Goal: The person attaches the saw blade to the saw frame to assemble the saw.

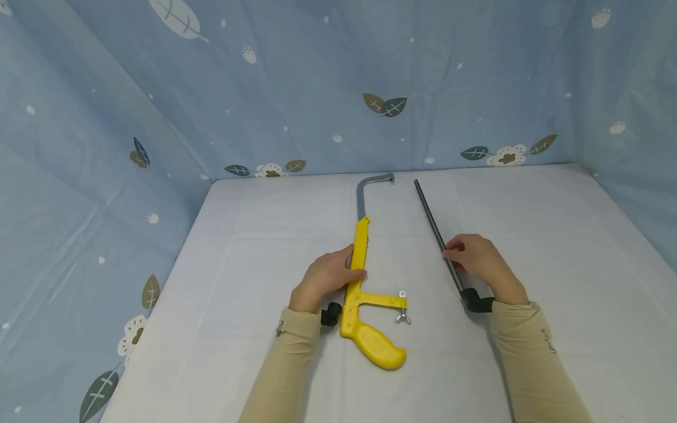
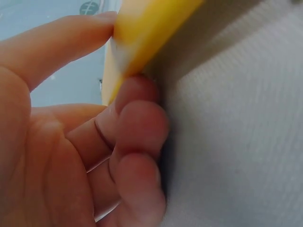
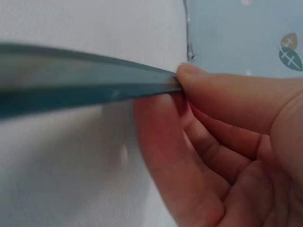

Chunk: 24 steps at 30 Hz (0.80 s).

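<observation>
While the left hand [image 1: 328, 273] grips the bright yellow metal hacksaw frame [image 1: 358, 249] by its long flat bar, the right hand [image 1: 476, 255] pinches a slim, straight, dark grey strip [image 1: 433, 223]. Both forearms reach forward from the near side in beige sleeves [image 1: 280, 370], well apart, the left slanting inward to the right and the right slanting inward to the left. From the left wrist, the thumb presses one side of the bar and the fingers curl in against the other, close above the white-covered bench [image 1: 254, 235]. From the right wrist, the thumb meets the strip from one side and the forefinger from the other, the remaining fingers folded loosely behind.

The hacksaw frame stretches away from the person, mid-bench, its hooked grey metal arm [image 1: 361, 197] at the far end bending right. Its rounded yellow handle [image 1: 378, 346] points toward the near side, and a short yellow bracket [image 1: 381, 300] with a silver wing nut [image 1: 404, 318] juts right. The strip slants beside it, to the right, its far tip leaning toward the hooked arm without touching; whether that tip rests on the bench, I cannot tell.
</observation>
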Available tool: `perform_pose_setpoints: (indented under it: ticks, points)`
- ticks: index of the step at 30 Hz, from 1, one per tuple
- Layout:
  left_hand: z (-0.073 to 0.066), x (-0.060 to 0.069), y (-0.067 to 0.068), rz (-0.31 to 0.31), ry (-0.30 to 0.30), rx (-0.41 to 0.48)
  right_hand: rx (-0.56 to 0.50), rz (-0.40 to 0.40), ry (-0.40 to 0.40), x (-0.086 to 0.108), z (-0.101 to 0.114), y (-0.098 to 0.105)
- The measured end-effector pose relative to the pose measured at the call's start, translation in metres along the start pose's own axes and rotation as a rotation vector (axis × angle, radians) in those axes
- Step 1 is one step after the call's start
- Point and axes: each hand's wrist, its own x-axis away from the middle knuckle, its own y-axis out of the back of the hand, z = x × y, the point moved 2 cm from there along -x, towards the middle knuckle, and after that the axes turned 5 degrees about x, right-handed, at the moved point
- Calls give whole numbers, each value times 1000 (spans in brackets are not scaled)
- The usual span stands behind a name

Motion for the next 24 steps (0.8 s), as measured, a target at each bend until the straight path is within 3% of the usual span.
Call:
perform_pose_setpoints:
  ticks: [5, 16, 24]
  points:
    - [1, -1, 0, 8, -2, 11, -108, -17, 26, -5, 0, -4]
    - [2, -1, 2, -12, 1, 15, -503, -20, 31, -15, 16, -28]
    - [3, -3, -1, -23, 12, 13, -644, 19, 35, -23, 26, -44]
